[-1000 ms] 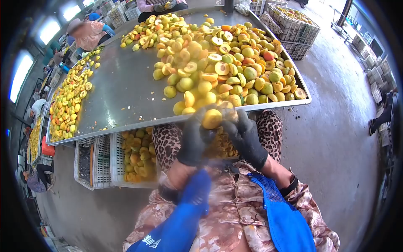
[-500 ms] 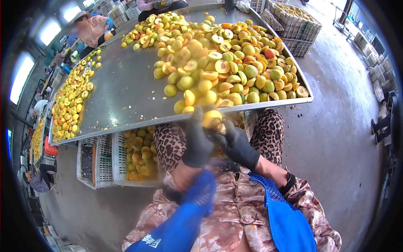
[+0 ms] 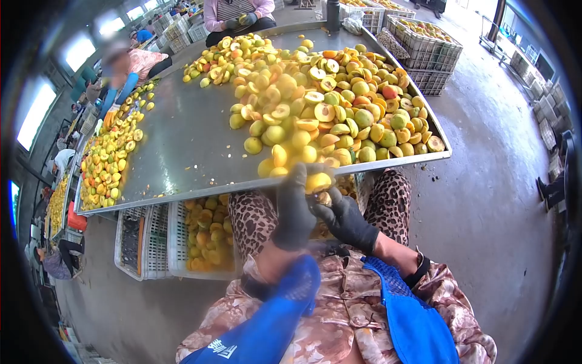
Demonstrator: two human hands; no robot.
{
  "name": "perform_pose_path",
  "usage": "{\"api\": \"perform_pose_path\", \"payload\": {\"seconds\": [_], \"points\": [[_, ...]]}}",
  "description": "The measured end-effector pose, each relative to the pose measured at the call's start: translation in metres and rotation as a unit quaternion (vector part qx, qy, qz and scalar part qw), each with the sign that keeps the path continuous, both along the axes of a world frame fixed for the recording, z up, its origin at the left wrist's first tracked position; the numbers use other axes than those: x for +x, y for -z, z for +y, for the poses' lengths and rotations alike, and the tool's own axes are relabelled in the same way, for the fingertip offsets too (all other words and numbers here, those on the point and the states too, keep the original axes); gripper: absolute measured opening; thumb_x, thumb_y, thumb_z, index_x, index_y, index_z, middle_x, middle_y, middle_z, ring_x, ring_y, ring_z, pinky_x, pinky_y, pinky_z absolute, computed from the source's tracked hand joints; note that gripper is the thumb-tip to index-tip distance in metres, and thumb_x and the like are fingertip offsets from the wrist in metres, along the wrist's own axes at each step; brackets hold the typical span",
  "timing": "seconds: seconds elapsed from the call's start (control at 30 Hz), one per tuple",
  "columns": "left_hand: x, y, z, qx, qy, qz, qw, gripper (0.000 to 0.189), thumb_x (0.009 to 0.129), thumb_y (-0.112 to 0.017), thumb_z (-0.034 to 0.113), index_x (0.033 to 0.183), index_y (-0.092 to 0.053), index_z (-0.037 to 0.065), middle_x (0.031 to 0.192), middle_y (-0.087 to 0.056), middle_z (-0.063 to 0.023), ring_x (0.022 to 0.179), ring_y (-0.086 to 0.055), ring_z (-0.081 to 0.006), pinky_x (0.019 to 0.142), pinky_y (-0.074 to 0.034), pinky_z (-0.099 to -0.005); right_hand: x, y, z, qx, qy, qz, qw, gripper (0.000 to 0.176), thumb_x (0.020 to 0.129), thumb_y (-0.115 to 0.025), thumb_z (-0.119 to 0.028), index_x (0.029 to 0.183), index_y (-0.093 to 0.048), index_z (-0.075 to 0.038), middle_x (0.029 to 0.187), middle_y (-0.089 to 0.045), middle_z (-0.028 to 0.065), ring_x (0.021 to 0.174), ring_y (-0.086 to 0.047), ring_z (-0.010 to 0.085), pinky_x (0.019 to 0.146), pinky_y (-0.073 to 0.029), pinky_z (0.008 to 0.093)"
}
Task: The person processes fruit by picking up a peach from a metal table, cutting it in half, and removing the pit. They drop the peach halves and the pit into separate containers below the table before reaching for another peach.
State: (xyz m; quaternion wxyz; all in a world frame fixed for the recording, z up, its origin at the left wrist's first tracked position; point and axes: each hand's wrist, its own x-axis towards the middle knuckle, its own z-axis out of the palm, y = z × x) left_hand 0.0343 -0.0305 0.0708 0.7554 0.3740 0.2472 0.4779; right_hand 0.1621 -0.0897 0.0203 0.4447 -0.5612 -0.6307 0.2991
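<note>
In front of my lap, just below the table's near edge, my left hand [image 3: 292, 209], in a dark glove, has its fingers closed around a yellow piece of stone fruit [image 3: 318, 182]. My right hand [image 3: 347, 223], gloved the same way, is pinched close against the fruit's lower side. A small brownish piece [image 3: 324, 198] shows at its fingertips; I cannot tell whether it is a pit or part of a tool. Beyond both hands, a heap of halved yellow-green stone fruit [image 3: 364, 118] covers the right side of the metal table [image 3: 182, 130].
White crates stand under the table, one with fruit halves [image 3: 206, 233] in it. More fruit [image 3: 109, 161] lies along the table's left side, where a person in blue sleeves [image 3: 126, 88] reaches in. Another gloved person [image 3: 239, 18] sits opposite. Stacked crates [image 3: 424, 51] stand at the back right.
The view has shifted slightly. Both hands stay together at the fruit, a little lower and further right in view. At the left, the person's arm now reaches down to the fruit.
</note>
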Motion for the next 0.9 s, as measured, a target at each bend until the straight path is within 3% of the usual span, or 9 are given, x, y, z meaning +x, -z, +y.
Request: {"api": "perform_pose_path", "payload": {"seconds": [0.13, 0.3, 0.4, 0.47, 0.57, 0.67, 0.73, 0.83, 0.9], "points": [[0.005, -0.006, -0.002, 0.183, -0.093, 0.139, 0.969, 0.047, 0.108, -0.048, 0.039, 0.099, -0.068, -0.002, 0.095, -0.072, -0.0131, 0.085, -0.068, -0.0211, 0.081, -0.055, -0.0343, -0.005, -0.028, -0.013, -0.098, -0.104, 0.233, 0.962, 0.042, 0.104, -0.058, -0.034, 0.128, -0.057, 0.001, 0.101, -0.070, 0.0116, 0.088, -0.067, 0.0238, 0.080, -0.054, 0.0389], [-0.006, -0.020, -0.007, 0.222, 0.009, 0.067, 0.973, 0.044, 0.105, -0.053, 0.036, 0.092, -0.066, -0.005, 0.085, -0.070, -0.0133, 0.075, -0.067, -0.0214, 0.076, -0.055, -0.0363, 0.007, -0.036, -0.025, -0.112, -0.202, 0.197, 0.953, 0.038, 0.104, -0.055, -0.029, 0.125, -0.057, 0.002, 0.101, -0.069, 0.0092, 0.093, -0.065, 0.0190, 0.086, -0.053, 0.0357], [-0.007, -0.002, -0.001, 0.324, 0.037, 0.056, 0.943, 0.042, 0.102, -0.062, 0.037, 0.090, -0.063, -0.003, 0.079, -0.066, -0.0128, 0.073, -0.067, -0.0234, 0.072, -0.055, -0.0346, 0.002, -0.012, -0.016, -0.016, -0.229, 0.201, 0.952, 0.037, 0.102, -0.058, -0.027, 0.126, -0.057, 0.002, 0.099, -0.068, 0.0094, 0.093, -0.065, 0.0214, 0.087, -0.053, 0.0355], [-0.011, -0.004, -0.001, 0.302, 0.080, 0.057, 0.948, 0.043, 0.104, -0.058, 0.040, 0.090, -0.063, 0.000, 0.080, -0.066, -0.0128, 0.073, -0.067, -0.0237, 0.071, -0.056, -0.0344, 0.001, -0.013, -0.017, -0.029, -0.239, 0.194, 0.951, 0.037, 0.101, -0.060, -0.026, 0.127, -0.057, 0.000, 0.095, -0.069, 0.0103, 0.088, -0.066, 0.0226, 0.083, -0.054, 0.0367], [-0.028, -0.004, -0.006, 0.104, -0.016, -0.003, 0.994, 0.051, 0.108, -0.047, 0.048, 0.089, -0.062, 0.003, 0.080, -0.067, -0.0159, 0.076, -0.066, -0.0275, 0.072, -0.054, -0.0375, -0.009, 0.004, -0.006, 0.014, -0.254, 0.127, 0.959, 0.038, 0.100, -0.061, -0.026, 0.128, -0.057, -0.001, 0.090, -0.070, 0.0109, 0.082, -0.066, 0.0220, 0.078, -0.054, 0.0379], [-0.103, 0.026, 0.036, 0.021, -0.197, -0.003, 0.980, 0.057, 0.106, -0.047, 0.057, 0.092, -0.068, 0.005, 0.089, -0.071, -0.0164, 0.080, -0.071, -0.0290, 0.076, -0.061, -0.0378, -0.005, -0.014, -0.013, -0.061, -0.202, 0.173, 0.962, 0.037, 0.100, -0.064, -0.029, 0.124, -0.059, -0.001, 0.089, -0.069, 0.0153, 0.081, -0.067, 0.0236, 0.074, -0.053, 0.0390], [-0.155, 0.046, 0.057, 0.089, -0.329, 0.199, 0.919, 0.050, 0.108, -0.050, 0.044, 0.104, -0.074, 0.000, 0.098, -0.075, -0.0176, 0.089, -0.072, -0.0254, 0.083, -0.058, -0.0344, 0.001, 0.016, -0.011, -0.042, -0.136, 0.184, 0.973, 0.034, 0.098, -0.066, -0.031, 0.114, -0.061, -0.001, 0.086, -0.069, 0.0202, 0.079, -0.070, 0.0335, 0.071, -0.053, 0.0442], [-0.208, 0.092, 0.096, 0.203, -0.358, 0.484, 0.772, 0.041, 0.105, -0.057, 0.029, 0.116, -0.069, -0.008, 0.107, -0.073, -0.0182, 0.096, -0.071, -0.0218, 0.087, -0.056, -0.0322, 0.014, 0.058, -0.014, -0.147, -0.071, -0.217, 0.962, 0.035, 0.095, -0.068, -0.034, 0.105, -0.061, -0.002, 0.086, -0.070, 0.0240, 0.081, -0.069, 0.0430, 0.070, -0.052, 0.0502], [-0.168, 0.087, 0.109, 0.379, -0.301, 0.503, 0.716, 0.032, 0.095, -0.064, 0.017, 0.117, -0.069, -0.005, 0.124, -0.069, -0.0202, 0.112, -0.067, -0.0319, 0.100, -0.052, -0.0392, 0.004, 0.058, -0.016, -0.081, -0.109, -0.095, 0.986, 0.038, 0.094, -0.069, -0.039, 0.099, -0.060, -0.003, 0.083, -0.068, 0.0267, 0.080, -0.066, 0.0494, 0.068, -0.050, 0.0552]]}}
